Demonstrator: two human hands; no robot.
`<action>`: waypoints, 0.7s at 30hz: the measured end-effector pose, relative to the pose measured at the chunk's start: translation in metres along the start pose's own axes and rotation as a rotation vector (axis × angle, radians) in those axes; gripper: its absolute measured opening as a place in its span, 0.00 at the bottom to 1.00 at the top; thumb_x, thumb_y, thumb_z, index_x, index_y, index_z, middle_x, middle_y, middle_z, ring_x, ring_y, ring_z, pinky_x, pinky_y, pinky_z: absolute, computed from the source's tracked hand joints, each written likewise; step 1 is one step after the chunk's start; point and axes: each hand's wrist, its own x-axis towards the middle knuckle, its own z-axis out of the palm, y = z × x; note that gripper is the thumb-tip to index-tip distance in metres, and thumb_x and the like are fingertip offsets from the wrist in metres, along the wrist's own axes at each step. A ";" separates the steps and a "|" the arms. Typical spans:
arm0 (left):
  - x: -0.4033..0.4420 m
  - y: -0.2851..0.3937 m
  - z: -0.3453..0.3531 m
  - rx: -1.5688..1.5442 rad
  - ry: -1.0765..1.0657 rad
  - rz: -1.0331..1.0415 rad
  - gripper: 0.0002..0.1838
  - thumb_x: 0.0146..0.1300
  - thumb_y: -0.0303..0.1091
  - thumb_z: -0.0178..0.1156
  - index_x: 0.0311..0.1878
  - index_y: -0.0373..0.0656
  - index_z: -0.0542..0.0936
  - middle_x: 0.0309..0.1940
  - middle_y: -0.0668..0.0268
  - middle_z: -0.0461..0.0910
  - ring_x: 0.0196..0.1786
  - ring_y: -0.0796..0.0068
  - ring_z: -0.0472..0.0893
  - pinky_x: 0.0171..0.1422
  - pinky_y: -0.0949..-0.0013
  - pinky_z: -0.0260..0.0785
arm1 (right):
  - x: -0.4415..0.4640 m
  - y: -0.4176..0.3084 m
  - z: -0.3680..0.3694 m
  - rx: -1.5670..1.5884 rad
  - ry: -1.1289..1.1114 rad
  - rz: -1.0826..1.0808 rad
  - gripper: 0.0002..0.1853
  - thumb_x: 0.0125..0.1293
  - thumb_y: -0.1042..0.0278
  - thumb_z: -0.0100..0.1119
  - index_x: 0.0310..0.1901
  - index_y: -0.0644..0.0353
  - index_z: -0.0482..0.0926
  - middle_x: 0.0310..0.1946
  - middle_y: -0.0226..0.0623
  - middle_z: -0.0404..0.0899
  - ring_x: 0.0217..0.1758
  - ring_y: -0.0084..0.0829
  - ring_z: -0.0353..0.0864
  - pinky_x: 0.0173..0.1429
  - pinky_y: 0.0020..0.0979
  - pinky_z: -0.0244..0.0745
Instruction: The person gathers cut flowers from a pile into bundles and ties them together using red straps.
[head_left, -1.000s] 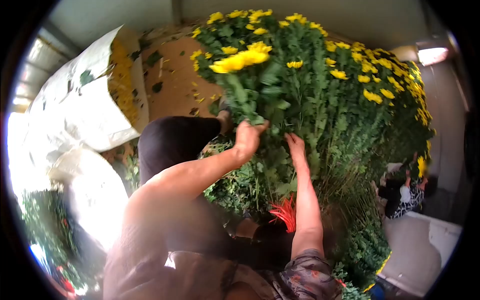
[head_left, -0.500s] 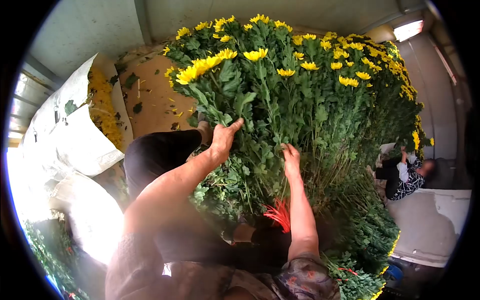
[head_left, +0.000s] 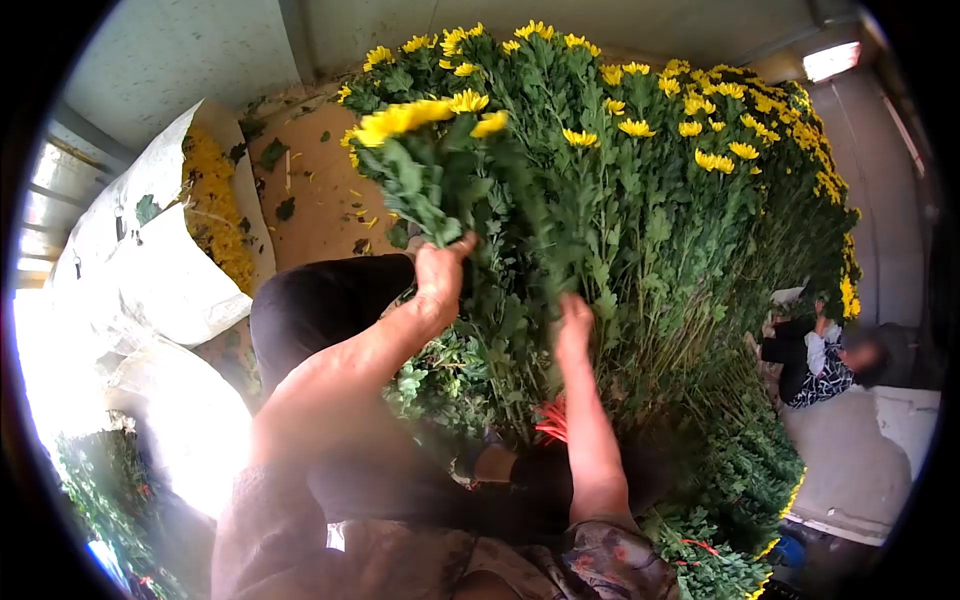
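Note:
My left hand (head_left: 441, 270) is wrapped round the stems of a small bunch of yellow chrysanthemums (head_left: 405, 122), its blooms level at the upper left. To its right, my right hand (head_left: 574, 318) is closed at a leafy flower stem (head_left: 553, 262), which is blurred by motion and has a yellow bloom near the bunch. Behind both hands lies a large heap of yellow chrysanthemums (head_left: 640, 200), blooms away from me and stems toward me. Red ties (head_left: 551, 420) show beside my right forearm, partly covered by it.
A white sack (head_left: 130, 250) with yellow flowers inside lies at the left. Brown cardboard (head_left: 310, 200) with scattered leaves and petals is beyond my knee. Another person (head_left: 825, 365) sits at the right, near the heap. More green stems (head_left: 710, 560) with red ties lie at the lower right.
Since half a second ago, the stem at my right hand and its bloom have moved left toward the bunch. My left hand still holds the bunch. The view has shifted slightly.

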 end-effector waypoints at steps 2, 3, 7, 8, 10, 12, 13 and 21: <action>0.013 0.000 -0.012 -0.076 0.090 0.018 0.11 0.64 0.31 0.63 0.48 0.39 0.78 0.43 0.67 0.81 0.45 0.71 0.75 0.57 0.65 0.65 | 0.030 -0.015 -0.014 -0.125 0.145 -0.105 0.19 0.72 0.53 0.54 0.49 0.60 0.81 0.36 0.39 0.82 0.41 0.27 0.79 0.43 0.31 0.72; 0.011 0.004 -0.012 -0.128 0.165 0.019 0.12 0.64 0.31 0.62 0.49 0.38 0.78 0.44 0.67 0.81 0.45 0.71 0.75 0.57 0.65 0.65 | 0.038 -0.030 -0.023 -0.403 0.115 -0.174 0.20 0.71 0.54 0.55 0.53 0.62 0.78 0.45 0.41 0.81 0.48 0.34 0.79 0.52 0.33 0.72; 0.023 -0.010 -0.020 -0.107 0.067 0.099 0.14 0.66 0.32 0.61 0.52 0.37 0.77 0.47 0.65 0.80 0.48 0.71 0.76 0.58 0.65 0.65 | 0.023 -0.065 0.018 -0.950 0.625 -0.910 0.24 0.65 0.54 0.62 0.57 0.59 0.73 0.56 0.46 0.75 0.60 0.42 0.71 0.62 0.44 0.65; 0.029 -0.015 -0.023 0.005 0.109 0.058 0.15 0.67 0.32 0.60 0.54 0.37 0.77 0.48 0.65 0.81 0.48 0.71 0.76 0.58 0.66 0.66 | 0.021 -0.064 0.039 -0.936 0.419 -0.919 0.27 0.63 0.52 0.63 0.59 0.58 0.72 0.56 0.48 0.74 0.62 0.44 0.69 0.63 0.46 0.64; 0.023 -0.013 -0.020 -0.050 0.068 0.067 0.15 0.67 0.33 0.60 0.54 0.37 0.77 0.48 0.65 0.81 0.48 0.71 0.76 0.58 0.67 0.66 | 0.020 -0.056 0.082 -0.916 0.090 -0.830 0.31 0.61 0.50 0.64 0.62 0.56 0.70 0.56 0.50 0.74 0.62 0.47 0.68 0.63 0.49 0.64; 0.029 -0.012 -0.027 -0.119 0.011 -0.007 0.16 0.68 0.33 0.60 0.56 0.39 0.76 0.49 0.66 0.80 0.48 0.70 0.76 0.58 0.66 0.67 | 0.035 -0.039 0.115 -0.932 -0.155 -0.542 0.32 0.61 0.49 0.64 0.63 0.56 0.70 0.55 0.50 0.75 0.60 0.47 0.72 0.62 0.49 0.66; 0.034 -0.015 -0.031 -0.111 0.021 -0.001 0.16 0.68 0.33 0.60 0.56 0.39 0.76 0.49 0.66 0.80 0.48 0.70 0.76 0.58 0.66 0.67 | 0.044 -0.028 0.127 -0.946 -0.271 -0.348 0.32 0.62 0.48 0.63 0.63 0.57 0.71 0.55 0.51 0.76 0.59 0.47 0.73 0.61 0.48 0.67; 0.054 -0.019 -0.041 -0.084 -0.070 -0.102 0.15 0.65 0.39 0.63 0.49 0.39 0.78 0.46 0.65 0.80 0.42 0.72 0.77 0.51 0.65 0.71 | 0.030 0.003 0.078 -0.103 -0.206 -0.586 0.20 0.69 0.60 0.57 0.57 0.65 0.75 0.52 0.48 0.77 0.53 0.48 0.75 0.57 0.37 0.69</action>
